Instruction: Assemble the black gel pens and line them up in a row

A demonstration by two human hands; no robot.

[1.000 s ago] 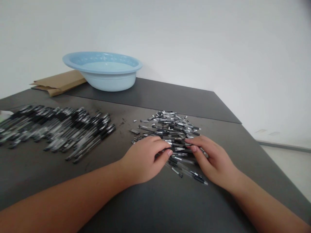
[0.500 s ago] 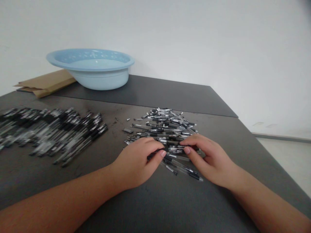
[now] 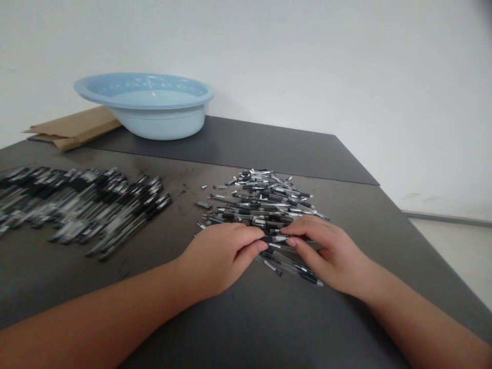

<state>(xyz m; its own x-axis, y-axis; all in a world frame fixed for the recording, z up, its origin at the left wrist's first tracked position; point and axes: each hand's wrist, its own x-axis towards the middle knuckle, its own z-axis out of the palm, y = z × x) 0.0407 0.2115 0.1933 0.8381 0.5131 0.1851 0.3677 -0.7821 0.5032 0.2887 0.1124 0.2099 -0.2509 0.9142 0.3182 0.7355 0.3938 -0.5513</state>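
Left grip [image 3: 222, 260], right grip [image 3: 333, 255] pinch pen [image 3: 275, 239] over pen pile [image 3: 265, 200].

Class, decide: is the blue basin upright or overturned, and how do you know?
Upright: the basin has its wide rim on top, narrower base below.

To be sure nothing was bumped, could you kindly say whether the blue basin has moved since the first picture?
No: the blue basin keeps its place relative to the brown paper bag and table seam; the whole view shifted.

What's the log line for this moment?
left hand: pinching | right hand: pinching | between them: apparently a pen | beyond: pen pile | left: laid-out pens | back: blue basin
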